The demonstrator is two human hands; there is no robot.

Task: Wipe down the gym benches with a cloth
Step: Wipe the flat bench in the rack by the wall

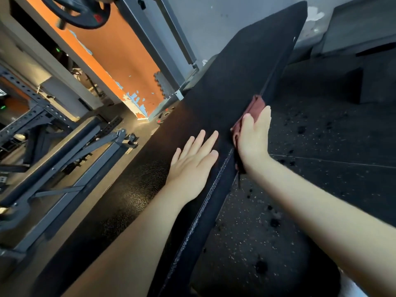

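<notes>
resting left hand [192,168] flat on bench [235,82], right hand [255,138] pressing red cloth [258,105].

Weight plate [79,11], steel rack [32,116], orange wall [120,50] — perhaps peeling, speckled floor [321,146]

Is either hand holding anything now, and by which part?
Nothing gripped. The right hand presses the red cloth, over its middle, against the side of the bench pad; the left hand lies flat on top.
</notes>
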